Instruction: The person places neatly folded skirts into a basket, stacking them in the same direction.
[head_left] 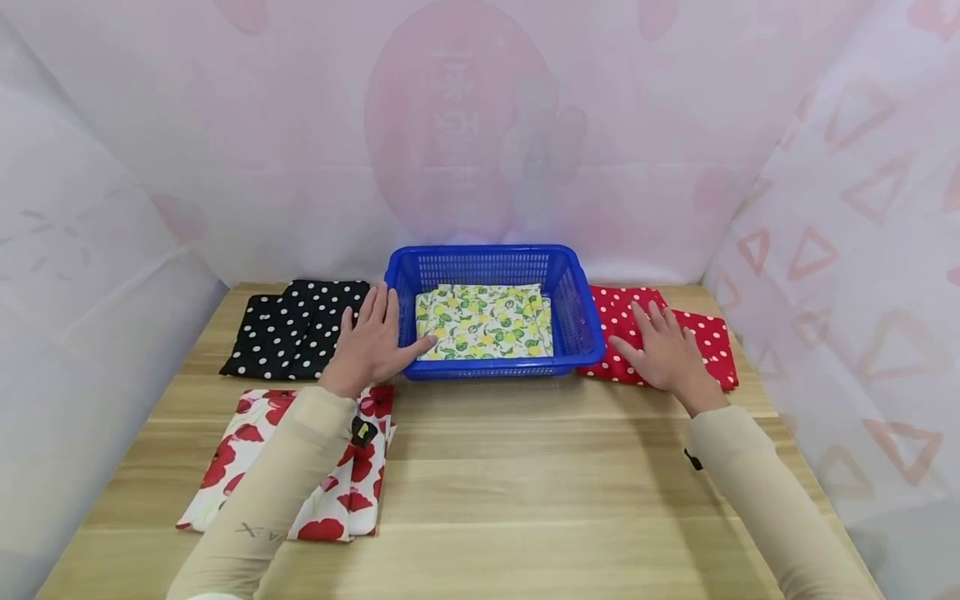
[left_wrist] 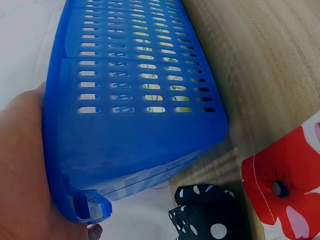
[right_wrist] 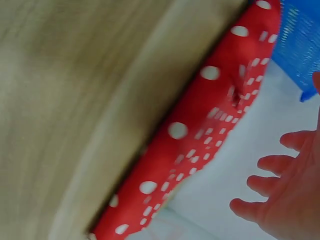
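Pale wood-grain bench [head_left: 495,492] runs back to white, pink-printed walls [head_left: 285,108]. Near its back edge sits a blue rectangular perforated plastic basket [head_left: 487,367], long axis running left to right, with folded white lemon-print cloth [head_left: 487,325] inside lying the same way. Spread wide, the left hand [head_left: 371,346] is at the basket's left end, while the right hand [head_left: 667,354], also splayed and grasping nothing, is over folded red polka-dot fabric [head_left: 708,346].

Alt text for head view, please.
A left hand is at the left end of a blue basket holding folded lemon-print cloth; the right hand hovers over red dotted cloth beside the other end. Black dotted cloth lies left of the basket, with poppy-print cloth nearer the camera, all on a table.
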